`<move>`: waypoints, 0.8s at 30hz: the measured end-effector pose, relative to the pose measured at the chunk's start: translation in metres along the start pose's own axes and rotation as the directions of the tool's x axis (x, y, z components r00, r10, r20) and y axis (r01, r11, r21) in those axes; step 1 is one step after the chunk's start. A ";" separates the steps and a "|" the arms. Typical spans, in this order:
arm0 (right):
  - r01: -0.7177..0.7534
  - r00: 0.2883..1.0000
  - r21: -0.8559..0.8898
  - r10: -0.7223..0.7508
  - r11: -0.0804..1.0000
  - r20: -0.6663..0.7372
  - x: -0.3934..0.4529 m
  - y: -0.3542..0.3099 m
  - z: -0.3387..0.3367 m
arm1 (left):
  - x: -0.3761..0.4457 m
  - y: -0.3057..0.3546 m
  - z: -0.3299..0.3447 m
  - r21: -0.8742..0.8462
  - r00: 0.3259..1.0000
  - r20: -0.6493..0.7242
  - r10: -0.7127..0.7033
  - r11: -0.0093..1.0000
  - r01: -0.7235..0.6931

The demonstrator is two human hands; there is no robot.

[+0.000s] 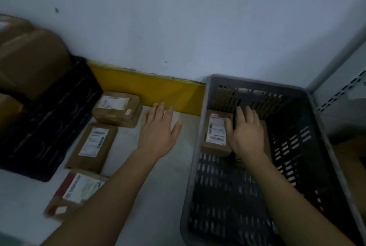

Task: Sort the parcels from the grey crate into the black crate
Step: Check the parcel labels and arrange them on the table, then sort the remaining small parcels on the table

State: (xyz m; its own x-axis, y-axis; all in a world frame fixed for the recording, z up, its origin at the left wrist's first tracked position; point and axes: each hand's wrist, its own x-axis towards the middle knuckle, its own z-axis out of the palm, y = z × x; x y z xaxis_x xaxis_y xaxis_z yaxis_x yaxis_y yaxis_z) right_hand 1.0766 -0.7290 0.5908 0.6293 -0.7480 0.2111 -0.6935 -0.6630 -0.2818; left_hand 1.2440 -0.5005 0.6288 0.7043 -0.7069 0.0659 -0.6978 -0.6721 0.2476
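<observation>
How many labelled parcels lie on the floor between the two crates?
3: far parcel, middle parcel, near parcel partly behind the left forearm. All lie beside the black crate. More may be hidden.

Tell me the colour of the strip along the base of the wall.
The strip is yellow, seen best in the head view, between the black crate and grey crate.
</observation>
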 end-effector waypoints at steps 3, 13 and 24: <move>0.138 0.990 0.046 -0.137 0.989 -0.040 -0.008 -0.066 -0.029 | -0.022 -0.041 -0.009 0.037 0.999 -0.007 -0.031 0.999 0.032; 0.449 0.875 -0.050 -0.427 0.892 0.228 -0.086 -0.259 -0.005 | -0.112 -0.217 -0.033 -0.006 0.982 0.003 -0.188 0.982 0.188; 0.439 0.720 -0.073 -0.302 0.895 0.625 -0.201 -0.309 0.109 | -0.187 -0.304 0.005 -0.166 0.895 0.300 -0.331 0.906 0.390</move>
State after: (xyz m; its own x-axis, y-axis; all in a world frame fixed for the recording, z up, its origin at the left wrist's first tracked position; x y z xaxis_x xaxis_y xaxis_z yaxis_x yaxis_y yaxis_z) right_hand 1.2027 -0.3701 0.5337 0.8814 -0.3189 -0.3485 -0.3704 -0.9244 -0.0910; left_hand 1.3241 -0.1649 0.5360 0.8217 -0.4762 -0.3131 -0.3354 -0.8482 0.4099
